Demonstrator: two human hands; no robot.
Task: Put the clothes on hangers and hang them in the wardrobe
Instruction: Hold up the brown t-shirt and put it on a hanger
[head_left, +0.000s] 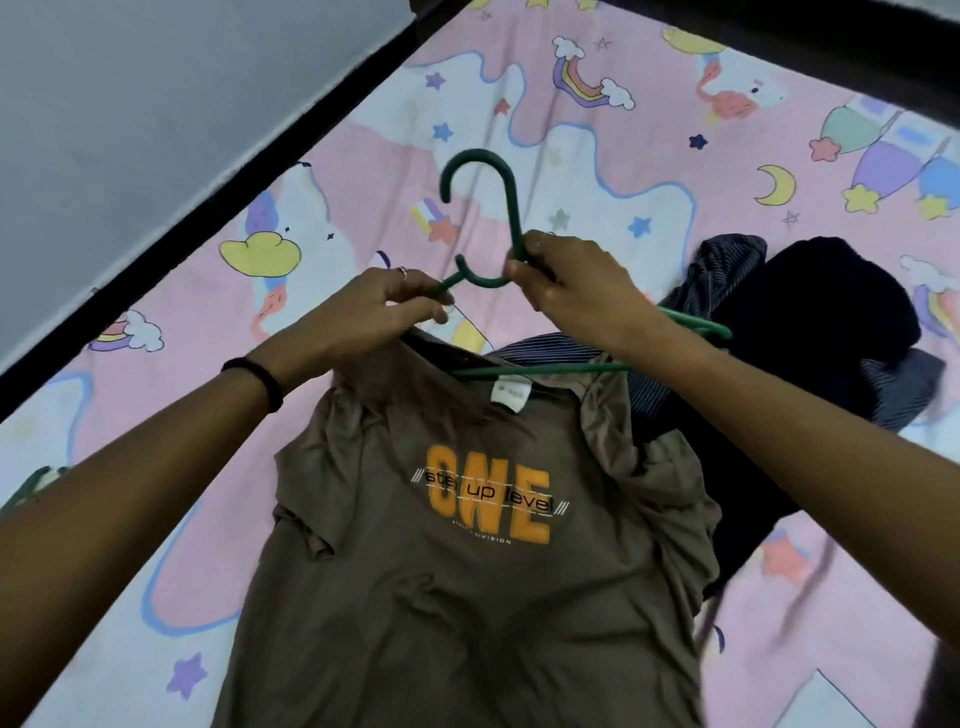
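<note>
Two bare arms reach out over a bed. Close below them hangs a brown T-shirt (467, 545) with big orange letters and the words "step up level" on the front. A small white tag shows inside its neck.

At the neck of the shirt is a green hanger (485, 218). Its hook sticks up above the hands, and its lower bar lies across the neck opening. One end of the hanger pokes out on the right, past the shirt.

On the left, the left hand (387, 306) pinches the thin green arm of the hanger with curled fingers, right at the edge of the shirt's collar. A black band (257, 382) sits on that wrist, and there is a ring on one finger.

On the right, the right hand (569, 278) has its fingers curled tight around the hanger just under the hook.

Beside the shirt, to the right, a pile of dark clothes (810, 327) lies on the bed; some are striped. Under it all is a pink bed sheet (597, 130) with rainbows, stars, moons and clouds.
</note>
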